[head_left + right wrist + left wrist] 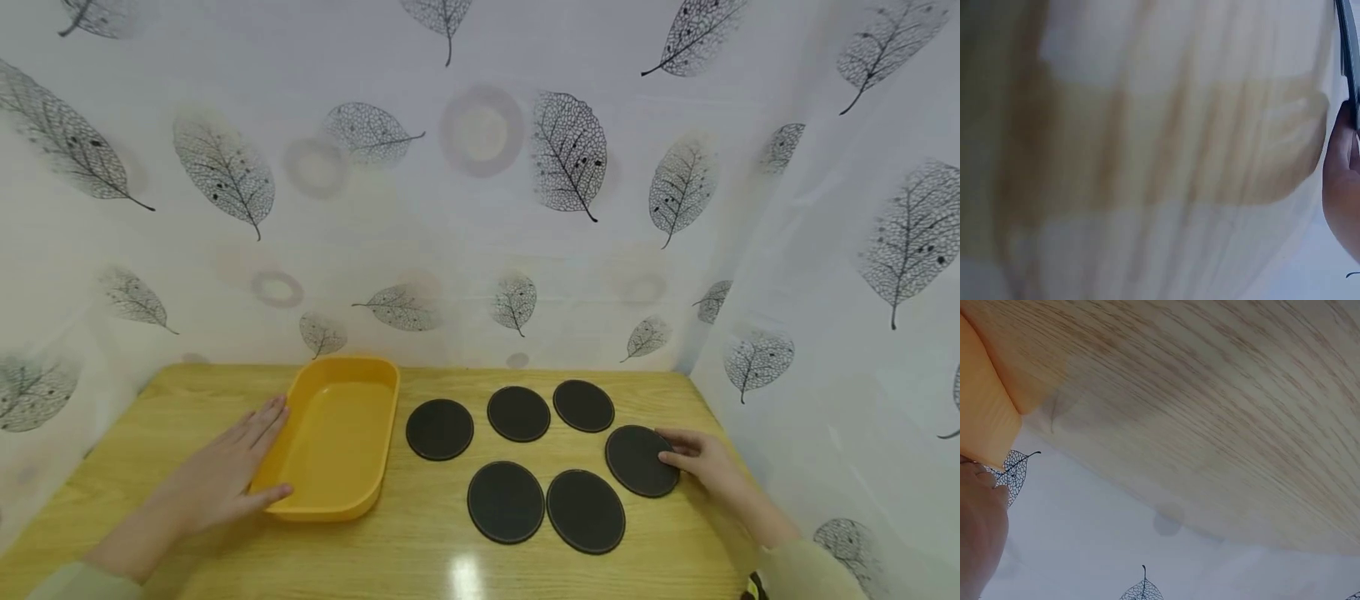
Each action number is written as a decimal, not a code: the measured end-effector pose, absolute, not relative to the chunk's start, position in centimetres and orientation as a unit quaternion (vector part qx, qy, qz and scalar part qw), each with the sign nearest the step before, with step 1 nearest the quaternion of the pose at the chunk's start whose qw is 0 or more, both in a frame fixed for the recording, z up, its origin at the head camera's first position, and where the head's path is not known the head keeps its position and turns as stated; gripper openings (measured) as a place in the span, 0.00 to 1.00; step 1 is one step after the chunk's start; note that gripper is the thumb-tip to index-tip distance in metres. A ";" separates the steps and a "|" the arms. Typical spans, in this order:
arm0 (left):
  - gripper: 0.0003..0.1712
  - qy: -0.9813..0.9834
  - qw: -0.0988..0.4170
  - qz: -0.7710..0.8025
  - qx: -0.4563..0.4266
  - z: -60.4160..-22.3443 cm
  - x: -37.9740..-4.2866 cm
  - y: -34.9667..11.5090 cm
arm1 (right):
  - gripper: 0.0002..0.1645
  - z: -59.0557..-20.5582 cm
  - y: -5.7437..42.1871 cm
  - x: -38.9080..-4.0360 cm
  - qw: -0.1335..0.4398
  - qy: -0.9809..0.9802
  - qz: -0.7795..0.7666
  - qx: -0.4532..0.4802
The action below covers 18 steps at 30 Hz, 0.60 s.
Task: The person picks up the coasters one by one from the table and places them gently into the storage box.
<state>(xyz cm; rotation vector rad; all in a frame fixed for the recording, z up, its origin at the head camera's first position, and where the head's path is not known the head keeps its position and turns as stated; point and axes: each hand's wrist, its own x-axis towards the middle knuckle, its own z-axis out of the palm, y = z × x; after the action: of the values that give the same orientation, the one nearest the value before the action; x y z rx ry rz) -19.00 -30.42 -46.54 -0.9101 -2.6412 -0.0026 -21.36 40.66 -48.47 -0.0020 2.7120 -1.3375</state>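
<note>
My left hand rests against the left side of a yellow rectangular tray. Its fingers lie straight along the rim and the thumb reaches over the near corner. The left wrist view shows only part of that hand beside the tray wall. On the right, my right hand pinches the edge of a black round coaster, thumb on top. That coaster appears edge-on in the right wrist view, raised off the wood there, with the hand below it.
Several more black coasters lie flat between tray and right hand: one beside the tray, two behind, and two nearer me. The wooden table meets a leaf-patterned curtain at the back and right.
</note>
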 end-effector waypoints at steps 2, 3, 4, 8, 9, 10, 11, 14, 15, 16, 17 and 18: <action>0.63 -0.930 0.175 -0.001 -0.323 -46.7 -19.1 -30.5 | 0.34 -48.4 40.8 -21.5 0.066 0.886 -0.459 0.016; 0.63 -0.929 0.176 -0.001 -0.324 -46.7 -19.1 -30.5 | 0.33 -48.4 40.9 -21.5 0.068 0.881 -0.468 0.024; 0.63 -0.929 0.178 -0.001 -0.325 -46.8 -19.1 -30.5 | 0.33 -48.3 40.9 -21.5 0.069 0.870 -0.487 0.038; 0.63 -0.928 0.179 -0.007 -0.327 -46.8 -19.1 -30.4 | 0.27 -47.7 40.6 -21.8 0.080 0.817 -0.567 0.067; 0.62 -0.929 0.178 -0.009 -0.326 -46.7 -19.0 -30.3 | 0.24 -47.5 40.4 -21.9 0.083 0.802 -0.586 0.074; 0.62 -0.930 0.176 -0.011 -0.324 -46.7 -19.0 -30.2 | 0.22 -47.2 40.2 -22.0 0.085 0.784 -0.609 0.082; 0.62 -0.930 0.174 -0.013 -0.322 -46.7 -18.9 -30.2 | 0.19 -46.9 39.9 -22.1 0.089 0.770 -0.626 0.086; 0.62 -0.935 0.166 -0.014 -0.314 -46.6 -18.9 -30.0 | 0.15 -45.7 38.5 -22.6 0.091 0.732 -0.667 0.104; 0.62 -0.936 0.166 -0.014 -0.311 -46.6 -18.9 -30.0 | 0.15 -45.4 38.0 -22.7 0.091 0.722 -0.677 0.109; 0.62 -0.936 0.166 -0.013 -0.310 -46.6 -18.9 -30.0 | 0.15 -45.0 37.4 -22.9 0.089 0.714 -0.685 0.111; 0.62 -0.936 0.167 -0.012 -0.308 -46.7 -18.9 -29.9 | 0.16 -44.7 36.7 -23.0 0.088 0.710 -0.690 0.112; 0.62 -0.937 0.167 -0.012 -0.308 -46.7 -19.0 -29.9 | 0.17 -44.4 36.0 -23.1 0.087 0.706 -0.694 0.112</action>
<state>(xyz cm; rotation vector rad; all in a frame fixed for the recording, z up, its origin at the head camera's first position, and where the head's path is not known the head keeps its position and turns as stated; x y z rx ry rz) -18.95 -29.90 -46.66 -0.8762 -2.6654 -0.0350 -23.12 35.96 -44.36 0.3332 2.1025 -2.0660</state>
